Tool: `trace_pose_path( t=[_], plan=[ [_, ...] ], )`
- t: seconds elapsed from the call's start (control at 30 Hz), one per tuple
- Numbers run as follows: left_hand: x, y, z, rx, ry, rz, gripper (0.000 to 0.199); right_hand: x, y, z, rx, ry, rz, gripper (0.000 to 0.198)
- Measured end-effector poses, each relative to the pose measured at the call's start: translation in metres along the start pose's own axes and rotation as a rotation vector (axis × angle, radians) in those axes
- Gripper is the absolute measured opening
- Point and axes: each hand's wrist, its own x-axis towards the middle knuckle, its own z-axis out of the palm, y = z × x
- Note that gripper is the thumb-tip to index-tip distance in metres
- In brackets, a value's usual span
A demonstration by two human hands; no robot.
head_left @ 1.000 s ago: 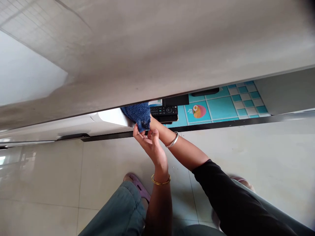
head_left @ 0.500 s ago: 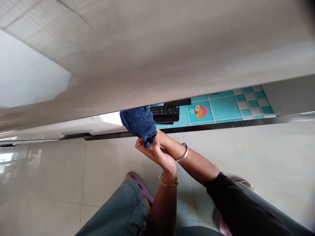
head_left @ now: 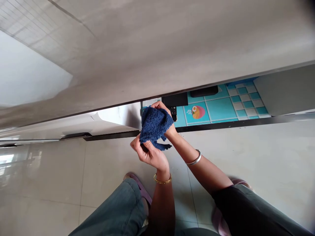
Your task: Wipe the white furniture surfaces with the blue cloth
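Observation:
A dark blue terry cloth (head_left: 156, 124) is bunched up between my two hands, over the front edge of an open drawer. My left hand (head_left: 152, 155), wearing a gold bangle, pinches the cloth's lower left edge between thumb and fingers. My right hand (head_left: 169, 126), with a silver bangle at the wrist, grips it from the far right side, its fingers partly hidden behind the fabric. A loose strip of cloth dangles between the hands. Just behind the right hand, a black remote control (head_left: 173, 111) shows in part.
Teal tile-patterned lining with a bowl picture (head_left: 198, 112) covers the drawer floor. Farther in lie a black flat object (head_left: 176, 99) and another dark item (head_left: 204, 91). A glossy beige countertop (head_left: 157, 49) overhangs the drawer. A dark handle (head_left: 76, 135) juts out at left.
My right hand has come out from behind the cloth and moved up and right. The cloth is now bunched between both hands and shifted right. More of the drawer's inside shows.

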Motion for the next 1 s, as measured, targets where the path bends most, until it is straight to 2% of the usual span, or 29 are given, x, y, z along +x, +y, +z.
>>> trace_pose_path(
  t=[0.07, 0.2, 0.27, 0.37, 0.47, 0.53, 0.6, 0.67, 0.7, 0.8, 0.83, 0.87, 0.9, 0.93, 0.97, 1.0],
  plan=[
    [0.0, 0.007, 0.002, 0.007, 0.011, 0.154, 0.014, -0.003, -0.006, -0.007, -0.003, 0.012, -0.002, 0.013],
    [-0.007, 0.014, 0.004, 0.035, -0.062, 0.294, 0.011, -0.01, -0.023, -0.012, -0.357, -0.035, -0.122, 0.014],
    [-0.008, 0.015, 0.003, 0.06, -0.028, 0.28, 0.01, -0.012, -0.031, -0.012, -0.459, -0.02, -0.149, 0.015],
    [0.003, 0.017, 0.0, 0.041, 0.077, 0.103, 0.011, -0.011, -0.039, -0.016, -0.413, -0.057, -0.149, 0.013],
    [0.024, 0.023, -0.005, 0.027, 0.131, -0.016, 0.015, -0.009, -0.042, -0.025, -0.354, -0.258, -0.153, 0.023],
    [0.034, 0.029, -0.01, 0.03, 0.144, 0.02, 0.015, -0.009, -0.042, -0.03, -0.404, -0.399, -0.168, 0.029],
    [0.034, 0.037, -0.015, 0.023, 0.115, 0.057, 0.011, -0.011, -0.04, -0.033, -0.514, -0.457, -0.17, 0.028],
    [0.026, 0.048, -0.019, 0.028, -0.035, 0.083, 0.01, -0.015, -0.036, -0.033, -0.606, -0.422, -0.13, 0.023],
    [0.02, 0.054, -0.02, 0.031, -0.184, 0.103, 0.011, -0.017, -0.034, -0.032, -0.614, -0.368, -0.099, 0.018],
    [0.008, 0.068, -0.018, 0.006, -0.819, 0.206, 0.017, -0.023, -0.035, -0.028, -0.455, -0.175, -0.013, 0.011],
    [0.006, 0.07, -0.016, -0.007, -0.997, 0.227, 0.021, -0.024, -0.039, -0.027, -0.356, -0.122, 0.013, 0.013],
    [0.005, 0.069, -0.014, -0.017, -1.111, 0.232, 0.026, -0.024, -0.043, -0.026, -0.245, -0.097, 0.038, 0.016],
    [0.006, 0.066, -0.011, -0.027, -1.146, 0.226, 0.029, -0.023, -0.048, -0.026, -0.143, -0.109, 0.056, 0.019],
    [0.007, 0.061, -0.01, -0.035, -1.092, 0.212, 0.03, -0.021, -0.053, -0.025, -0.075, -0.141, 0.062, 0.021],
    [0.009, 0.054, -0.009, -0.035, -0.96, 0.185, 0.028, -0.018, -0.056, -0.023, -0.077, -0.185, 0.049, 0.023],
    [0.011, 0.046, -0.008, -0.028, -0.771, 0.141, 0.023, -0.014, -0.057, -0.021, -0.141, -0.229, 0.018, 0.023]
  ],
)
